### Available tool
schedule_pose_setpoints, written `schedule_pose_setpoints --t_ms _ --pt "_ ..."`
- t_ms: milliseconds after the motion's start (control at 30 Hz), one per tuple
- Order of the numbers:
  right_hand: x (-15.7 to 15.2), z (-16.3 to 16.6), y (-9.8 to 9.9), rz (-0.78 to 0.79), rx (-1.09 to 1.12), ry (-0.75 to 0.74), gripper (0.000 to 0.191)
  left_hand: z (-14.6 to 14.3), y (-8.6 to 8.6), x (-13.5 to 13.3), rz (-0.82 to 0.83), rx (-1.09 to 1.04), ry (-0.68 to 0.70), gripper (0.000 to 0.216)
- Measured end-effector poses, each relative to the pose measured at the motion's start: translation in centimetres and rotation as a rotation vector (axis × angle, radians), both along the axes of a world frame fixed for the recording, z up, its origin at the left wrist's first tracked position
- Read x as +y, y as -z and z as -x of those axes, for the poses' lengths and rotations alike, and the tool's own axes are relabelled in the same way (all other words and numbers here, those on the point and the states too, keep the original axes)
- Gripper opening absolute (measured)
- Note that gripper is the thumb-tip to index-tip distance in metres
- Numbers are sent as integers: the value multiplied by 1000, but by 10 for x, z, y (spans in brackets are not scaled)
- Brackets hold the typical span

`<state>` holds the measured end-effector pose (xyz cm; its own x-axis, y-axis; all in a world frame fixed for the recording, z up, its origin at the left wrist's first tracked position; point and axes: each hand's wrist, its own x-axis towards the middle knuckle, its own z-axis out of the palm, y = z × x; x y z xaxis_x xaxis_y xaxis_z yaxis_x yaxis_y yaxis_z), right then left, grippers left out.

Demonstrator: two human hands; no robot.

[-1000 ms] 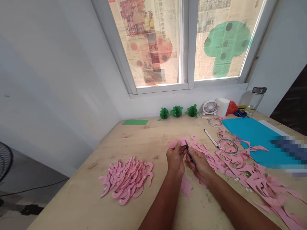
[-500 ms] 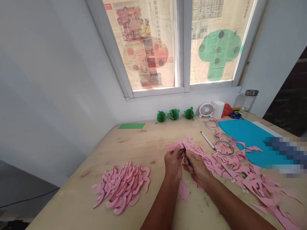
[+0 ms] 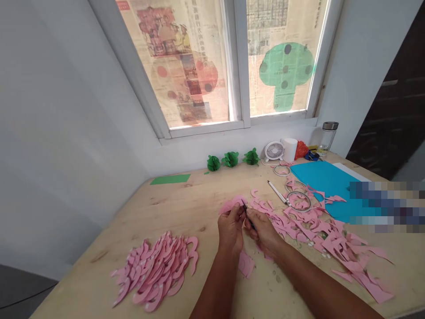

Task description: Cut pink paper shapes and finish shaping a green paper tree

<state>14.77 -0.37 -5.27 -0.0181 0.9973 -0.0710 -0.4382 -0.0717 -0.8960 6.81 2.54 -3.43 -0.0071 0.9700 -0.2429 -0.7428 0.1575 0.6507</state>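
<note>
My left hand [image 3: 229, 229] is closed in a pinch on a pink paper piece [image 3: 232, 203] held just above the wooden table [image 3: 206, 212]. My right hand [image 3: 262, 228] is closed round small dark scissors [image 3: 247, 212], whose blades meet the edge of the pink piece. Both hands sit close together near the middle of the table. A small pink offcut [image 3: 246, 264] lies under my left wrist.
A heap of cut pink curved shapes [image 3: 156, 269] lies at the left front. Pink scraps [image 3: 328, 237] spread to the right, beside a blue sheet [image 3: 328, 184], a white pen [image 3: 276, 192] and wire rings. Green paper balls [image 3: 231, 158], a small fan [image 3: 274, 151] and a bottle [image 3: 327, 137] line the wall.
The view has swung to the right and slightly down, so everything sits further left in frame. My hands keep the same hold on the pink piece and scissors.
</note>
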Motion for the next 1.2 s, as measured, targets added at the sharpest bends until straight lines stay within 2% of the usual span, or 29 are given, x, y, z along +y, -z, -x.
schedule_pose_setpoints --t_ms 1200 --pt "1 0 -2 23 -15 5 46 1 2 1 5 -8 19 13"
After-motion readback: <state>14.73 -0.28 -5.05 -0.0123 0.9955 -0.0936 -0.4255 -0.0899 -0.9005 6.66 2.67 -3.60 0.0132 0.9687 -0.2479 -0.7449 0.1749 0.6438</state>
